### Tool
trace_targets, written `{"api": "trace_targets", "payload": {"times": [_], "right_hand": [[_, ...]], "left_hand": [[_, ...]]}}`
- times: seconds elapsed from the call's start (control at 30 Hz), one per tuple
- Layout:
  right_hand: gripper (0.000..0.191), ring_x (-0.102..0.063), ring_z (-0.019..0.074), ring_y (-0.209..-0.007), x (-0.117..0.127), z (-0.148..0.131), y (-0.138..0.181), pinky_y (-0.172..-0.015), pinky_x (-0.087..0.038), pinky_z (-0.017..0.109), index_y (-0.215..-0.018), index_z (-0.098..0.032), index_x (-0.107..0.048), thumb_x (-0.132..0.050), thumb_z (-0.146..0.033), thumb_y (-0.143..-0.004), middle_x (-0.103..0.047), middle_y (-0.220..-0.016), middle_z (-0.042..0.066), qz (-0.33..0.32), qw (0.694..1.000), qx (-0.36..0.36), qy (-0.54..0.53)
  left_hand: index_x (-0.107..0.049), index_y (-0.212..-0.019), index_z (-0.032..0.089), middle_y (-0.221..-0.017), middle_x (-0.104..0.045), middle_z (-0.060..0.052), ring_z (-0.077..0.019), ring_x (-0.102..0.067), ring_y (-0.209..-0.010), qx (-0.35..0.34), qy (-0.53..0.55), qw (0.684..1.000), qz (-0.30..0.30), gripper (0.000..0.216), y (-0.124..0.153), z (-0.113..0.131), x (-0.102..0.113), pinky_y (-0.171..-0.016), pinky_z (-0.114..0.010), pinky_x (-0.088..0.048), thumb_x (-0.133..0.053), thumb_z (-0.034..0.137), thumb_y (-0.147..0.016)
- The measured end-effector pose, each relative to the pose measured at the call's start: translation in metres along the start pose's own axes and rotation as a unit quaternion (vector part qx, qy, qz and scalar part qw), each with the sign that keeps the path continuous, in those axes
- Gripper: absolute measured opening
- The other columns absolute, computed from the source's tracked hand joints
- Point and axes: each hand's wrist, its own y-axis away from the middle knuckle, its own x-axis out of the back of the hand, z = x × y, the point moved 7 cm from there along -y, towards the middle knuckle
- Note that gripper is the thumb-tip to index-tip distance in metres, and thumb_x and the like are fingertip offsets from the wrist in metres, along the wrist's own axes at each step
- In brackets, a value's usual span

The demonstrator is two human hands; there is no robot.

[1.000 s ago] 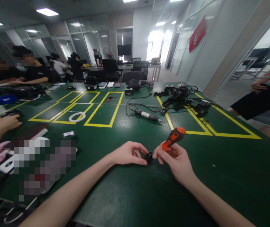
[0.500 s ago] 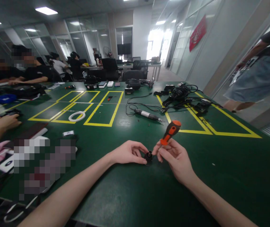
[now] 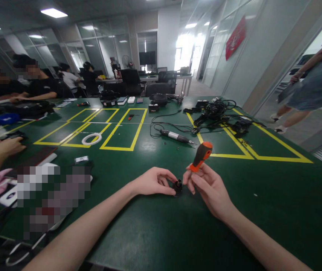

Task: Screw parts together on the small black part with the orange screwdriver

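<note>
Between the thumb and fingers of my left hand is a small black cylindrical part, standing on the green table with a ring-like top. My right hand grips a screwdriver with an orange and black handle, just right of the part. The handle points up and leans right. My fingers hide the screwdriver's shaft and tip, so I cannot tell whether it touches the part.
Beyond my hands lies an electric screwdriver with its cord. Bundled black cables sit at the back right. A white ring lies within yellow tape markings. At the left are a co-worker's hands. A person walks at right.
The screwdriver handle has shifted slightly left and up, turning a little in my right hand. My left hand and the black part stay almost still. The person at right has moved farther along.
</note>
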Motion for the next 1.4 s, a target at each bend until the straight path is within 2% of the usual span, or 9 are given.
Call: {"api": "trace_targets", "payload": {"times": [0.13,0.33,0.43,0.57,0.67,0.77,0.97,1.13,1.4], "right_hand": [[0.033,-0.052,0.0115,-0.051,0.0032,0.0007,-0.0005,-0.049,-0.045,0.025,-0.083,-0.020,-0.065,-0.082,-0.048,-0.082,-0.070,-0.073,0.003,0.014,1.000,0.000,0.028],[0.036,-0.049,0.0097,-0.047,0.0033,0.0017,0.0000,-0.046,-0.043,0.026,-0.087,-0.018,-0.073,-0.076,-0.054,-0.086,-0.068,-0.074,0.003,0.007,1.000,-0.008,0.026],[0.035,-0.051,0.0109,-0.047,0.0018,0.0016,0.0009,-0.045,-0.042,0.024,-0.092,-0.019,-0.069,-0.081,-0.051,-0.082,-0.068,-0.069,0.002,0.001,1.000,-0.003,0.011],[0.034,-0.049,0.0102,-0.045,0.0040,-0.0003,0.0006,-0.045,-0.042,0.023,-0.082,-0.020,-0.063,-0.083,-0.047,-0.081,-0.070,-0.067,0.002,0.022,0.999,-0.002,0.027],[0.033,-0.050,0.0103,-0.048,0.0040,-0.0035,-0.0001,-0.046,-0.044,0.025,-0.077,-0.018,-0.069,-0.085,-0.047,-0.078,-0.070,-0.075,0.004,0.024,0.998,0.001,0.060],[0.035,-0.049,0.0102,-0.047,0.0022,-0.0038,0.0001,-0.045,-0.043,0.027,-0.074,-0.017,-0.072,-0.083,-0.050,-0.079,-0.067,-0.073,0.004,0.014,0.998,0.001,0.062],[0.032,-0.053,0.0122,-0.050,-0.0002,-0.0001,0.0029,-0.047,-0.045,0.026,-0.092,-0.020,-0.072,-0.080,-0.050,-0.083,-0.070,-0.073,0.004,-0.011,1.000,0.007,0.012],[0.029,-0.051,0.0113,-0.049,0.0024,-0.0022,0.0020,-0.046,-0.044,0.025,-0.079,-0.019,-0.070,-0.081,-0.045,-0.083,-0.070,-0.072,0.005,-0.007,0.998,0.018,0.059],[0.037,-0.054,0.0136,-0.050,0.0020,-0.0018,0.0018,-0.048,-0.046,0.028,-0.081,-0.019,-0.070,-0.077,-0.055,-0.084,-0.070,-0.072,0.005,0.007,0.999,0.007,0.052]], "left_hand": [[-0.072,-0.109,0.012,-0.074,-0.073,-0.001,-0.0093,-0.066,-0.063,-0.006,0.005,1.000,-0.004,0.050,-0.0005,-0.0011,-0.0003,-0.063,-0.019,-0.050,-0.090,0.032,-0.066],[-0.072,-0.109,0.012,-0.077,-0.075,-0.003,-0.0096,-0.066,-0.064,-0.012,0.011,1.000,-0.008,0.051,-0.0012,-0.0023,-0.0005,-0.064,-0.020,-0.050,-0.090,0.034,-0.067],[-0.072,-0.110,0.012,-0.075,-0.074,-0.002,-0.0093,-0.066,-0.063,-0.013,0.010,1.000,-0.006,0.052,-0.0016,-0.0028,0.0000,-0.064,-0.020,-0.050,-0.090,0.034,-0.067],[-0.072,-0.110,0.012,-0.077,-0.074,-0.002,-0.0093,-0.066,-0.064,-0.017,0.009,1.000,-0.008,0.051,-0.0012,-0.0016,-0.0004,-0.063,-0.020,-0.050,-0.090,0.033,-0.067],[-0.073,-0.109,0.012,-0.078,-0.074,-0.002,-0.0093,-0.066,-0.065,-0.017,0.008,1.000,-0.006,0.048,-0.0006,-0.0004,-0.0005,-0.064,-0.020,-0.050,-0.089,0.032,-0.068],[-0.073,-0.109,0.012,-0.078,-0.074,-0.002,-0.0096,-0.066,-0.065,-0.010,0.010,1.000,-0.002,0.050,-0.0004,-0.0003,-0.0002,-0.064,-0.020,-0.050,-0.090,0.031,-0.067],[-0.073,-0.108,0.012,-0.075,-0.072,0.000,-0.0089,-0.064,-0.064,-0.012,0.003,1.000,-0.004,0.048,0.0003,0.0021,-0.0011,-0.064,-0.020,-0.050,-0.090,0.030,-0.067],[-0.072,-0.108,0.012,-0.075,-0.073,-0.001,-0.0091,-0.064,-0.064,-0.018,0.004,1.000,-0.004,0.050,0.0000,0.0020,-0.0009,-0.064,-0.020,-0.050,-0.090,0.032,-0.066],[-0.072,-0.108,0.012,-0.074,-0.073,-0.001,-0.0098,-0.065,-0.063,0.001,0.015,1.000,-0.008,0.052,-0.0005,-0.0006,-0.0022,-0.064,-0.021,-0.050,-0.091,0.034,-0.066]]}}
